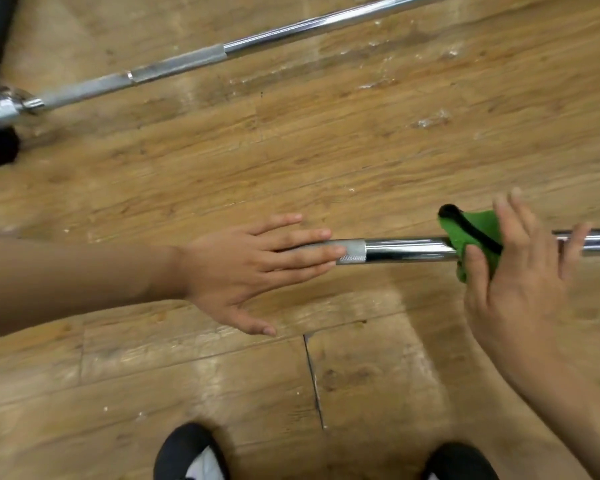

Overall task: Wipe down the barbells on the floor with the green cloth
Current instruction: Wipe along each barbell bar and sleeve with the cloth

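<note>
Across the middle of the wooden floor (326, 150), two hands work on the nearer of two barbells.

The far barbell (257, 43) runs slantwise from the floor's left edge up toward its top edge, with its collar end at the left. The near barbell (406, 249) lies level, running off toward the right edge. The left hand (243, 268) rests flat on the near barbell's knurled grip, fingers (302, 252) straight and together along the bar, thumb spread toward the bottom edge, gripping nothing. The right hand (520, 282), blurred, is over the chrome shaft with its fingers splayed and fairly straight. Its thumb (477, 261) pins the green cloth (471, 230), which is bunched on top of the bar. Two dark shoes (191, 455) show at the bottom edge.
</note>
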`<state>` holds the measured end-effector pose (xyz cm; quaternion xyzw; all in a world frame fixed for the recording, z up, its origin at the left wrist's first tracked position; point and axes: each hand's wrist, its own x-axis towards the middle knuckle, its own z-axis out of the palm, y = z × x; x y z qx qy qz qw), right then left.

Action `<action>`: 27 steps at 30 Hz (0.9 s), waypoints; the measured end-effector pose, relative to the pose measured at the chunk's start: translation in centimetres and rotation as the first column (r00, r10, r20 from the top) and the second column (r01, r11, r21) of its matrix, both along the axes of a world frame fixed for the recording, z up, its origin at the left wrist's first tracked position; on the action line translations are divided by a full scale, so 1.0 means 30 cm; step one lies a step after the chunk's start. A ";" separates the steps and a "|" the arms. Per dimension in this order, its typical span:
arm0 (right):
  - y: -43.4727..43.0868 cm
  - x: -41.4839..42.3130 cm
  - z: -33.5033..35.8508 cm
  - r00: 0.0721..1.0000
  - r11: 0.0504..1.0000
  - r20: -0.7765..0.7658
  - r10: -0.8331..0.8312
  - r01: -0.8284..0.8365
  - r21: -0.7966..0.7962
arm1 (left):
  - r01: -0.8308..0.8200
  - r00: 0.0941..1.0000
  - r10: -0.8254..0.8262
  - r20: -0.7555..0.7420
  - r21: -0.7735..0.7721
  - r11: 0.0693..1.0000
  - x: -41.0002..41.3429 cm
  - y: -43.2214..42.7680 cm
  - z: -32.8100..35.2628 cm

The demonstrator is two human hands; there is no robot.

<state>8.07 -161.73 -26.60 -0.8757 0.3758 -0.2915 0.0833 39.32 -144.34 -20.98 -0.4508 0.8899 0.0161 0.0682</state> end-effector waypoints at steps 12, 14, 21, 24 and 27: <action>0.081 0.078 0.008 0.998 0.995 -0.038 0.044 -0.047 -0.085 | -0.053 0.994 0.066 0.089 -0.137 0.989 -0.028 0.047 -0.013; 0.052 0.053 0.006 0.998 0.997 -0.002 -0.055 0.055 -0.045 | -0.085 0.994 0.094 0.060 -0.135 0.987 -0.027 0.052 -0.008; 0.268 0.277 0.041 0.999 0.996 0.003 0.050 -0.050 0.077 | -0.159 0.986 0.164 0.022 -0.141 0.977 0.037 0.123 -0.003; 0.354 0.386 0.046 0.983 0.985 -0.070 0.169 -0.167 0.031 | -0.156 0.987 0.160 0.018 -0.149 0.976 0.061 0.143 -0.009; 0.314 0.367 0.035 0.957 0.961 -0.125 0.260 -0.269 -0.058 | -0.129 0.991 0.133 0.014 -0.155 0.979 0.078 0.149 -0.016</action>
